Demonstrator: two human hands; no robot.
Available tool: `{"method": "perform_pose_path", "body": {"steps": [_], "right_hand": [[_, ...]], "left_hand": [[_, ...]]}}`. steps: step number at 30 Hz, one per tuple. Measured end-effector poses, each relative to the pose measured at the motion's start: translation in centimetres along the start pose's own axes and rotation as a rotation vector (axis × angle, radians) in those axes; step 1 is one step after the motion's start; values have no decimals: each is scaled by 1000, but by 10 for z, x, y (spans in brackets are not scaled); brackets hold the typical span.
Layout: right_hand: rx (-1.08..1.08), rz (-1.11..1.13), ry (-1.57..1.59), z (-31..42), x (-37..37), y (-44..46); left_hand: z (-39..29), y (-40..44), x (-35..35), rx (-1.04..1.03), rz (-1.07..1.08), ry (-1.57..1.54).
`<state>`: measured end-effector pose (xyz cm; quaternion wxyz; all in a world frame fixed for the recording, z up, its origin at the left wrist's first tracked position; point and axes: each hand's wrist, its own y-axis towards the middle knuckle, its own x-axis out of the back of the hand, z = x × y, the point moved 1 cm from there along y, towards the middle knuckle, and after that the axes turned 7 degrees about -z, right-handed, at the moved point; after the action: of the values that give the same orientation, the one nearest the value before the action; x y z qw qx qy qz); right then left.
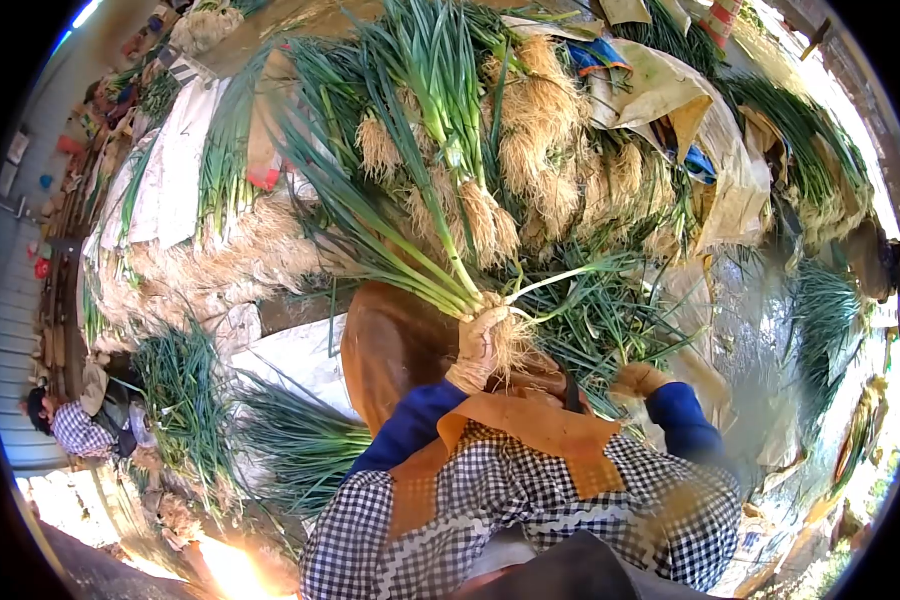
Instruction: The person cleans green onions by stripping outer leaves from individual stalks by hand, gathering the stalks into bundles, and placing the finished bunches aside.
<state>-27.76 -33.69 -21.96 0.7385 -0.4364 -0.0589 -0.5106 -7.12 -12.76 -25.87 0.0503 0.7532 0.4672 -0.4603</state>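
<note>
My left hand (478,350), in a pale glove, is closed around a small bunch of green onions (425,270) at the root end. Its long green leaves fan up and to the left, while tan roots (515,350) hang below my fingers. Two pale stalks (560,283) stick out to the right from the same bunch. On the right, my right hand (642,382), also gloved, is low beside a heap of loose green leaves (600,325). Its fingers are not clear enough to show whether it holds anything. A brown apron (390,350) covers my lap behind the held bunch.
A long pile of green onions (430,90), roots facing me, lies ahead, partly under sacking (670,90). More onions (300,425) lie at my left on white sheeting (305,360). Another person (90,425) sits far left. Wet ground (760,370) shows at right.
</note>
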Motion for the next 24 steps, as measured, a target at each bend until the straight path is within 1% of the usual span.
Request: {"method": "perform_pose_path", "body": {"steps": [1,2,3,4,6,8,9,10,11,12,13,14,15,16,17,18,20,21,22,24], "right_hand": [[-100,-37,-339,-16,1,0],[-2,-175,-543,-26,2,4],[304,-503,-641,-21,8,13],[524,-833,-625,0,21,22],[229,-859,-120,92,72,47],[253,-710,-330,81,75,101],[365,-490,-249,68,71,127],[588,-535,-342,65,60,144],[807,-600,-444,62,48,161],[667,-578,-15,70,39,158],[565,-598,449,77,29,155],[363,-508,825,100,40,125],[204,-431,996,116,46,103],[386,-629,639,127,50,84],[343,-696,738,121,44,73],[300,-772,841,109,39,62],[413,-739,1284,59,42,26],[410,-851,1347,38,46,7],[413,-969,1409,19,48,-11],[189,-1102,1361,-19,50,-40]], "left_hand": [[1,-3,-3,-33,17,-1],[0,-1,-8,-73,40,-3],[15,14,13,-122,104,95],[-3,-3,-8,75,92,14],[10,2,-9,-103,65,22],[1,-5,-15,-39,118,74],[3,-6,-16,-75,88,55],[4,-8,-16,-86,88,59],[5,-9,-15,-97,37,45],[8,-11,-13,-101,-19,27],[12,-1,-4,-86,22,126],[7,1,-10,-80,20,125],[-1,-3,-22,4,164,14],[-4,-7,-28,89,303,-100],[11,-2,-14,5,148,31],[14,-6,-17,-128,233,183],[13,-4,-28,-39,70,-12],[2,-4,-21,57,35,91],[14,10,3,62,80,72],[11,9,5,-6,19,81]]}}
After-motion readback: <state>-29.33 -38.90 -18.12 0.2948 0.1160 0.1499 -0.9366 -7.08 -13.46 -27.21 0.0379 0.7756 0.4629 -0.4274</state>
